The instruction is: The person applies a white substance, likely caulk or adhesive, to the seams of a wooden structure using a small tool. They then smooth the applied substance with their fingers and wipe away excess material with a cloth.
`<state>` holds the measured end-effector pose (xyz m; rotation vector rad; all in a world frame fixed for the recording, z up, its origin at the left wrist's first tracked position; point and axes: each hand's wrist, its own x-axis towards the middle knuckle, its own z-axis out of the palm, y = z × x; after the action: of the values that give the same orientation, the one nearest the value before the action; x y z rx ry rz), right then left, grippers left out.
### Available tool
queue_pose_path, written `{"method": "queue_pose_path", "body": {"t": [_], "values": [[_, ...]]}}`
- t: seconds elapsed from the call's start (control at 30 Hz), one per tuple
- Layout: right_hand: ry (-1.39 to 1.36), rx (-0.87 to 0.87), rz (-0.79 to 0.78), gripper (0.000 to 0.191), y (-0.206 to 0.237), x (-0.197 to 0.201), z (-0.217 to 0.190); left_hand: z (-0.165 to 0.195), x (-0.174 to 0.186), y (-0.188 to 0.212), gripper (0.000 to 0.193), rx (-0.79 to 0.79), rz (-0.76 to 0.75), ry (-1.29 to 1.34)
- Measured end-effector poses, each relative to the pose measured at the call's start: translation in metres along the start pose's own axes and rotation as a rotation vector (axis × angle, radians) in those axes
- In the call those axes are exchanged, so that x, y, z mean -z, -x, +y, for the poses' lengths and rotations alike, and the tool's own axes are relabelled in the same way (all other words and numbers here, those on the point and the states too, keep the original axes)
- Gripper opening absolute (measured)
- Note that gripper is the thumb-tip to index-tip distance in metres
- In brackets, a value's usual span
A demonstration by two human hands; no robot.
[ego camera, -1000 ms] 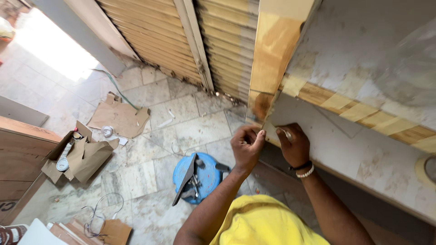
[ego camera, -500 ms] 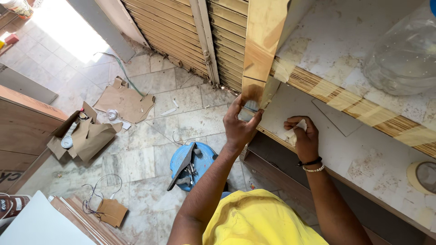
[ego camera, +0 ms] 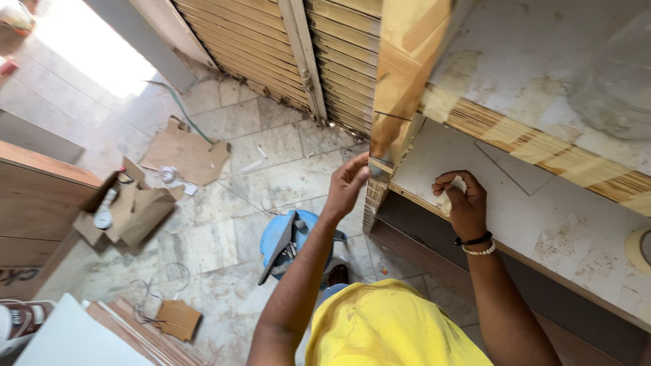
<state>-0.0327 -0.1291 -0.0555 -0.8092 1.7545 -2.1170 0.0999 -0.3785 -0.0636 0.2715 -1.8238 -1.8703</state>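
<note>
Your left hand sits just left of centre in the frame, fingers curled against the lower end of the glossy wood-grain edge strip that runs up the corner of the cabinet toward the top of the frame; the fingertips pinch or press the strip's bottom edge, where it meets the striped plywood edge. Your right hand is to the right of it, well apart from the strip, resting on the pale shelf panel. It is clenched around a small pale piece, too hidden to name. A black band and a beaded bracelet circle that wrist.

Below your left forearm, on the tiled floor, stands a blue bucket with tools in it. Torn cardboard lies at the left of the frame, with an open cardboard box just below it. A roll of tape shows at the right edge.
</note>
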Motion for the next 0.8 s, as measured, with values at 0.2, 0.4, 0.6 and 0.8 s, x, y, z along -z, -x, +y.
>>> {"method": "queue_pose_path", "body": {"t": [0.2,0.4,0.6,0.8], "values": [[0.041,-0.061,-0.016,0.021,-0.004,-0.008,-0.004,-0.024,0.013,-0.031,0.044,0.112,-0.133,0.167],[0.117,-0.058,0.057,0.023,-0.002,-0.020,-0.006,-0.008,0.026,-0.053,0.027,0.180,-0.217,0.047],[0.163,-0.081,0.140,0.022,-0.002,-0.032,-0.009,-0.008,0.032,-0.078,0.023,0.176,-0.422,0.032],[0.256,-0.049,0.211,0.020,-0.001,-0.042,-0.006,-0.037,0.032,-0.075,0.026,0.069,-0.483,0.071]]}}
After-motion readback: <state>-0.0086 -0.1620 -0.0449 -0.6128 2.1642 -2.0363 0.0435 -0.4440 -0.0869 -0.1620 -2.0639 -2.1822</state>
